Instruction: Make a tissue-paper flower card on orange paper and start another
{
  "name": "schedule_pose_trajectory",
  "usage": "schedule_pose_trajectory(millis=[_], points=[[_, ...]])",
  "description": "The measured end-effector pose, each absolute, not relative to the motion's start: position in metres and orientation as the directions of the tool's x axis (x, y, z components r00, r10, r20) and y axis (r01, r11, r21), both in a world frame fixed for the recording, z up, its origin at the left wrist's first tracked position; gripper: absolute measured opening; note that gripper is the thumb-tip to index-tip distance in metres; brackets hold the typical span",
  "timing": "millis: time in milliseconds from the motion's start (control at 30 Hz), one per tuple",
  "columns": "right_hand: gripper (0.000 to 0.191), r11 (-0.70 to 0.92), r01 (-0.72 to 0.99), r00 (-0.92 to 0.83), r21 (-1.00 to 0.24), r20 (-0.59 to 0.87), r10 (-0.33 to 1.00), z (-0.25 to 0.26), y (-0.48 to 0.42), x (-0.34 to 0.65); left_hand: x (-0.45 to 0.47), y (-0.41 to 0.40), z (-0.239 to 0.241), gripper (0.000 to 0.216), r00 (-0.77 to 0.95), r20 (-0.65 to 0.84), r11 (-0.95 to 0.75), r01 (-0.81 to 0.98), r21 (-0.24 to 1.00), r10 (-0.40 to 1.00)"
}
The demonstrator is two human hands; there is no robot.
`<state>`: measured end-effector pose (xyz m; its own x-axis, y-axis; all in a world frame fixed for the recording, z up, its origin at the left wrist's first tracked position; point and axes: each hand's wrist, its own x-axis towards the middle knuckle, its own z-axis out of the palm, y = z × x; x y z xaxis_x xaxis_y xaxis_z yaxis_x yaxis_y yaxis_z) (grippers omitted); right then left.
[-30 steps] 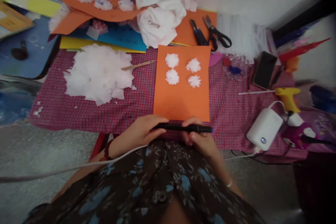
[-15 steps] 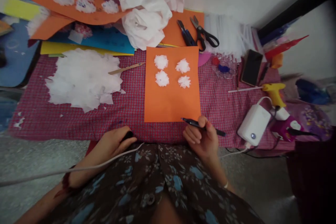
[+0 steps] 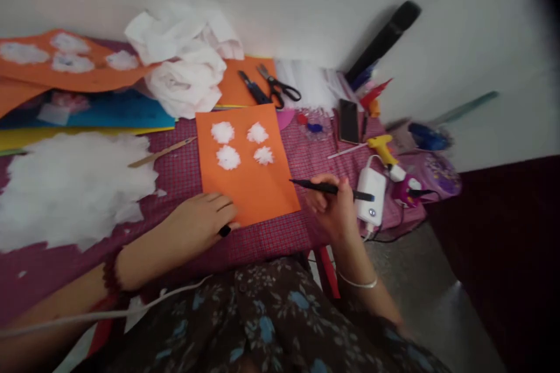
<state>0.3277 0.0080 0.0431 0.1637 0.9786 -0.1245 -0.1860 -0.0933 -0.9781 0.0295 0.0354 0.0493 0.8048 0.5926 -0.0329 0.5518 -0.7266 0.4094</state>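
Note:
My right hand (image 3: 335, 210) grips a black marker (image 3: 326, 188) with its tip pointing left, just over the right edge of the orange sheet (image 3: 256, 189). Several white tissue flowers (image 3: 241, 143) sit glued on the sheet's upper half. My left hand (image 3: 199, 222) rests on the red checked cloth (image 3: 271, 239), pressing the sheet's lower left corner. The black pen cap (image 3: 224, 231) is tucked under its fingers.
A heap of white tissue pieces (image 3: 65, 186) lies at left beside a wooden stick (image 3: 160, 152). Crumpled white paper (image 3: 186, 67), scissors (image 3: 280, 87), a phone (image 3: 349, 120), a yellow glue gun (image 3: 382, 148) and a white power bank (image 3: 371, 198) lie behind and right.
The cap came off the marker: first both hands held it capped, now the right holds it uncapped over the sheet's edge. The left moved onto the sheet's corner. The view swung right.

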Motion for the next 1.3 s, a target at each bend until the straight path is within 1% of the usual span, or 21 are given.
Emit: schedule_pose_trajectory(millis=[67, 133, 200, 233, 300, 367, 467, 533, 633, 733, 800, 967, 1067, 1167, 1233, 1300], points=[[0.049, 0.042, 0.034, 0.368, -0.999, 0.052, 0.928, 0.054, 0.024, 0.356, 0.037, 0.052, 0.039, 0.017, 0.828, -0.005, -0.763, 0.519, 0.386, 0.561], [0.041, 0.123, 0.203, 0.529, -0.971, 0.214, 0.821, 0.065, 0.043, 0.388, 0.042, 0.065, 0.025, 0.021, 0.846, 0.047, -0.796, 0.48, 0.369, 0.532], [0.039, 0.174, 0.283, 0.602, -0.943, 0.316, 0.733, 0.074, 0.064, 0.416, 0.044, 0.073, 0.012, 0.026, 0.854, 0.087, -0.814, 0.451, 0.366, 0.513], [0.04, 0.195, 0.295, 0.601, -0.936, 0.34, 0.723, 0.077, 0.075, 0.428, 0.044, 0.075, 0.007, 0.029, 0.855, 0.1, -0.817, 0.443, 0.369, 0.509], [0.039, 0.213, 0.268, 0.576, -0.94, 0.334, 0.746, 0.076, 0.097, 0.444, 0.044, 0.077, -0.001, 0.032, 0.849, 0.115, -0.812, 0.441, 0.382, 0.515], [0.038, 0.2, 0.217, 0.563, -0.956, 0.289, 0.774, 0.067, 0.119, 0.449, 0.044, 0.077, -0.004, 0.032, 0.835, 0.12, -0.794, 0.452, 0.407, 0.537], [0.034, 0.143, 0.183, 0.613, -0.973, 0.226, 0.757, 0.044, 0.144, 0.441, 0.043, 0.077, -0.005, 0.032, 0.806, 0.104, -0.747, 0.48, 0.459, 0.582], [0.029, 0.072, 0.242, 0.644, -0.967, 0.216, 0.734, 0.028, 0.155, 0.432, 0.043, 0.078, -0.005, 0.032, 0.795, 0.091, -0.725, 0.493, 0.482, 0.6], [0.02, -0.014, 0.42, 0.622, -0.907, 0.276, 0.733, 0.013, 0.162, 0.423, 0.044, 0.079, -0.003, 0.031, 0.786, 0.088, -0.712, 0.498, 0.495, 0.612], [0.019, -0.027, 0.562, 0.556, -0.826, 0.354, 0.752, 0.009, 0.162, 0.421, 0.044, 0.079, -0.001, 0.029, 0.789, 0.092, -0.712, 0.489, 0.505, 0.607], [0.021, -0.013, 0.603, 0.523, -0.798, 0.383, 0.761, 0.008, 0.162, 0.422, 0.045, 0.079, -0.001, 0.028, 0.79, 0.094, -0.714, 0.488, 0.502, 0.606], [0.02, 0.027, 0.562, 0.519, -0.827, 0.378, 0.767, 0.001, 0.164, 0.423, 0.045, 0.079, -0.002, 0.027, 0.796, 0.108, -0.73, 0.481, 0.485, 0.596], [0.02, 0.089, 0.549, 0.527, -0.831, 0.427, 0.735, -0.004, 0.164, 0.425, 0.046, 0.078, -0.001, 0.027, 0.793, 0.104, -0.722, 0.481, 0.498, 0.6], [0.019, 0.102, 0.535, 0.518, -0.839, 0.421, 0.745, -0.008, 0.165, 0.428, 0.046, 0.077, 0.001, 0.024, 0.794, 0.093, -0.708, 0.474, 0.524, 0.6], [0.021, 0.123, 0.462, 0.56, -0.878, 0.397, 0.727, -0.007, 0.165, 0.428, 0.045, 0.077, 0.001, 0.021, 0.794, 0.101, -0.703, 0.461, 0.542, 0.599], [0.025, 0.162, 0.309, 0.637, -0.937, 0.33, 0.697, -0.002, 0.162, 0.422, 0.045, 0.076, 0.0, 0.02, 0.791, 0.122, -0.704, 0.449, 0.55, 0.6]])
